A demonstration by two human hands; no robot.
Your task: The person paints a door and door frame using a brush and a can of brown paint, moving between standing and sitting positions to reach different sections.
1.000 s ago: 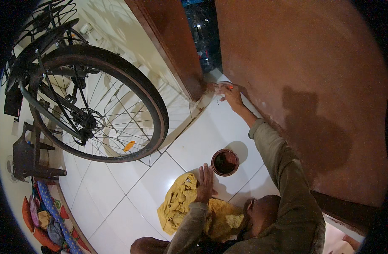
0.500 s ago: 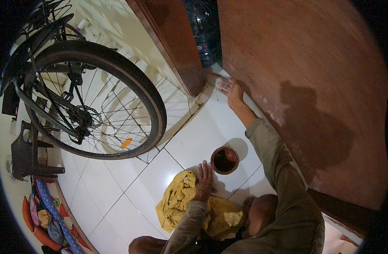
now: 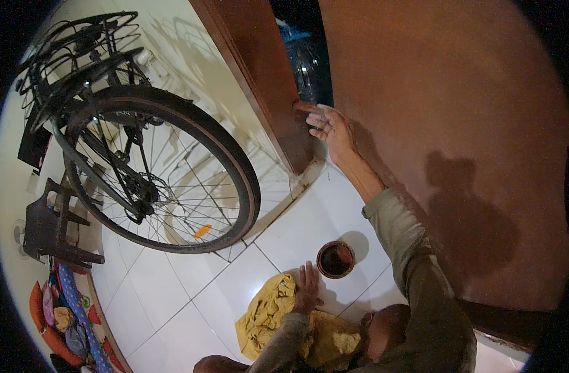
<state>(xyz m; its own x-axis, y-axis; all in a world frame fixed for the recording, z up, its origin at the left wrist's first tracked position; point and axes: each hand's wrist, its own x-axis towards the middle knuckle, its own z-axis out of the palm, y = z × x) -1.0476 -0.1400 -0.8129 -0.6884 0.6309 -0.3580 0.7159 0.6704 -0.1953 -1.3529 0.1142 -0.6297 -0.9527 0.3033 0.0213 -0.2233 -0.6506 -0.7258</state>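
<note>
1. Nearest the person, a crumpled yellow cloth [image 3: 278, 314] lies on the white tiled floor [image 3: 172, 292], partly under the bent knee. It looks soft and light and would bunch up wherever it is pinched.
2. The left hand [image 3: 307, 287] rests flat on the cloth's upper edge, fingers spread toward the tiles, gripping nothing.
3. Just beside that hand, to its right, stands a small round tin [image 3: 335, 259] with a dark reddish-brown liquid inside (likely stain or paint). It is open-topped, so I judge it light but easy to spill; the safest hold would be around its wall, kept upright, since the rim may be wet and slippery.
4. Farther out, the right arm in an olive sleeve stretches up along the reddish-brown door [image 3: 446, 124].
5. The right hand [image 3: 330, 126] is at the door's edge near the door frame [image 3: 259, 81], fingers loosely curled; whether it pinches a small rag or brush I cannot tell. The wood is stiff and may be tacky where freshly coated.
6. Beyond the gap a large blue water bottle [image 3: 306, 59] shows dimly.
7. To the left, well apart, a bicycle [image 3: 154, 168] stands beside a dark plastic stool [image 3: 51, 227].
</note>
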